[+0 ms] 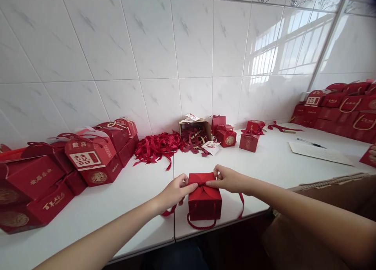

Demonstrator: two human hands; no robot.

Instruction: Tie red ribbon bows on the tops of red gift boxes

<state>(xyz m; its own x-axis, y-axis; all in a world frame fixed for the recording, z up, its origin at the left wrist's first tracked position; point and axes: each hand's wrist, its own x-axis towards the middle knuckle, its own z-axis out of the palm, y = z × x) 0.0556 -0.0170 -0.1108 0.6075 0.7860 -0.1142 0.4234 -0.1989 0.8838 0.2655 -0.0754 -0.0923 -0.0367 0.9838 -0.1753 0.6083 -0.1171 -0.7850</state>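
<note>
A red gift box [205,208] stands at the table's front edge, its red cord handle [202,225] hanging down the near side. Across its top runs a red ribbon [202,184], crossed or knotted in the middle. My left hand [178,188] is closed at the box's left top edge, thumb pressed toward the knot, with a ribbon tail [169,212] hanging below it. From the right, my right hand [227,180] pinches the ribbon near the knot. Another ribbon tail [241,205] dangles on that side. Fingertips are partly hidden.
Behind lie a heap of red ribbons [157,145] and a carton of scraps [209,129]. Small red boxes [249,142] stand beside it. Red boxes [100,154] are stacked left and right. Paper [319,153], a pen [311,143] and a cardboard box [326,195] are at right.
</note>
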